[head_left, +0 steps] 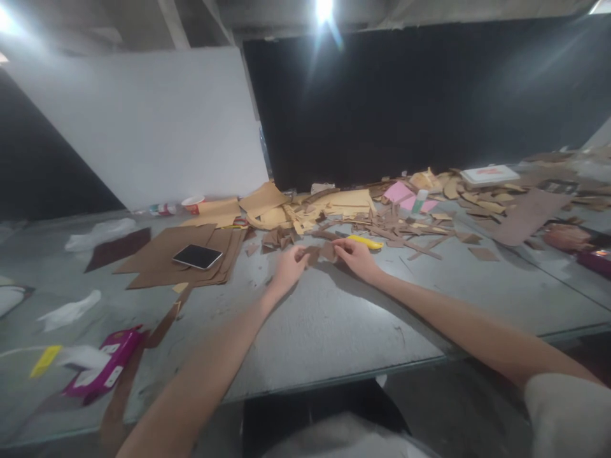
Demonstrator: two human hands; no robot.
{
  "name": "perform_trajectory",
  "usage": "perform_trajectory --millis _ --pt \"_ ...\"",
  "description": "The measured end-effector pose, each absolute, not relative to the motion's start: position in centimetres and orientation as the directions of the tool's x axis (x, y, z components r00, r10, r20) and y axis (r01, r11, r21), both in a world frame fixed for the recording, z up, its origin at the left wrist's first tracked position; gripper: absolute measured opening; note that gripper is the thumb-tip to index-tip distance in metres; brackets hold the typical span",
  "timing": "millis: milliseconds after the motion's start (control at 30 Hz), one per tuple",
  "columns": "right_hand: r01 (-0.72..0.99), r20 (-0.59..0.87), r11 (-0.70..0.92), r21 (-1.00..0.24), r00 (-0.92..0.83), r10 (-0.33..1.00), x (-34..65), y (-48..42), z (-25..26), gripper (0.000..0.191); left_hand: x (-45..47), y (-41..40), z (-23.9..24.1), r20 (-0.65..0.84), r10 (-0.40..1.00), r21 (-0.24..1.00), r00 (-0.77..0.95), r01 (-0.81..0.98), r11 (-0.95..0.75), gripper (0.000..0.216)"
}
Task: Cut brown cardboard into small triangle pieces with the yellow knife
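My left hand [289,268] and my right hand [359,259] meet over the middle of the table, fingertips closed on a small brown sheet piece [328,252] between them. Its outline is blurred, and I cannot tell whether it is one piece or two. Just behind my right hand lies a yellow-handled cutter [366,242], its blade end partly hidden. A heap of folded brown pieces [279,238] is beside my left fingertips. Thin brown strips and offcuts [396,229] spread beyond my right hand.
A phone [197,256] rests on stacked brown sheets [162,257] at left. Nearer are a magenta packet [107,366] and a crumpled tissue [70,310]. Yellow sheets [348,201], a glue stick [420,201] and a white box [490,175] lie farther back. Another person's hand [568,238] is at right.
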State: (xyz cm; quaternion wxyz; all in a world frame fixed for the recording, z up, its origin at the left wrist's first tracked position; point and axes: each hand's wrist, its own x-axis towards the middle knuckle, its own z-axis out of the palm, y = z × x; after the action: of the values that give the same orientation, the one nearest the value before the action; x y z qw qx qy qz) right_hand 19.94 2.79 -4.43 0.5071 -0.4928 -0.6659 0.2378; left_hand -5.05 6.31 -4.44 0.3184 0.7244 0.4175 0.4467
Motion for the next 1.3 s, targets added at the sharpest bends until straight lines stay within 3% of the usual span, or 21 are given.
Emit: perform_trajectory --millis 33,133,267,333,400,467,533,733,900,1067,1300 --pt "0.406 0.432 0.39 -0.827 0.014 0.902 19.9 2.8 -4.4 0.032 -5.6 6.5 -4.2 0.43 0.859 0.748 0.278 0.423 -0.512 0.011" --pt "0.38 0.423 0.384 -0.841 0.019 0.906 19.9 2.6 -4.4 0.03 -6.8 6.8 -3.6 0.545 0.801 0.527 0.25 0.64 -0.559 0.021" --pt "0.33 0.421 0.418 -0.846 -0.067 0.905 19.6 1.9 -3.9 0.029 -6.3 6.4 -3.1 0.626 0.755 0.431 0.196 0.72 -0.544 0.04" --pt "0.295 0.424 0.444 -0.846 -0.132 0.896 19.4 1.4 -3.6 0.031 -5.4 5.8 -3.0 0.623 0.749 0.49 0.225 0.634 -0.598 0.037" --pt "0.271 0.422 0.46 -0.846 -0.188 0.887 19.2 1.0 -3.2 0.03 -4.3 5.1 -3.2 0.541 0.804 0.655 0.249 0.475 -0.587 0.029" --pt "0.274 0.418 0.468 -0.84 -0.222 0.881 19.0 0.8 -3.1 0.029 -3.4 4.4 -3.5 0.338 0.894 0.846 0.294 0.322 -0.426 0.039" --pt "0.295 0.426 0.481 -0.826 -0.233 0.874 19.0 0.9 -3.1 0.028 -3.0 4.1 -3.9 0.241 0.905 0.917 0.35 0.224 -0.331 0.04" --pt "0.309 0.475 0.514 -0.8 -0.198 0.857 18.9 1.7 -3.9 0.028 -3.4 5.2 -4.3 0.159 0.923 0.982 0.351 0.037 -0.183 0.048" --pt "0.328 0.494 0.565 -0.757 -0.279 0.824 18.7 1.6 -3.9 0.032 -3.7 5.7 -4.2 0.104 0.944 0.994 0.312 -0.062 -0.089 0.047" --pt "0.345 0.52 0.612 -0.712 -0.328 0.789 18.5 1.7 -3.9 0.017 -3.6 5.3 -4.1 0.106 0.931 0.994 0.35 -0.005 -0.112 0.047" --pt "0.372 0.499 0.55 -0.748 -0.232 0.835 18.5 2.2 -4.2 0.025 -3.5 4.9 -3.9 0.144 0.88 0.978 0.452 0.068 -0.196 0.055"
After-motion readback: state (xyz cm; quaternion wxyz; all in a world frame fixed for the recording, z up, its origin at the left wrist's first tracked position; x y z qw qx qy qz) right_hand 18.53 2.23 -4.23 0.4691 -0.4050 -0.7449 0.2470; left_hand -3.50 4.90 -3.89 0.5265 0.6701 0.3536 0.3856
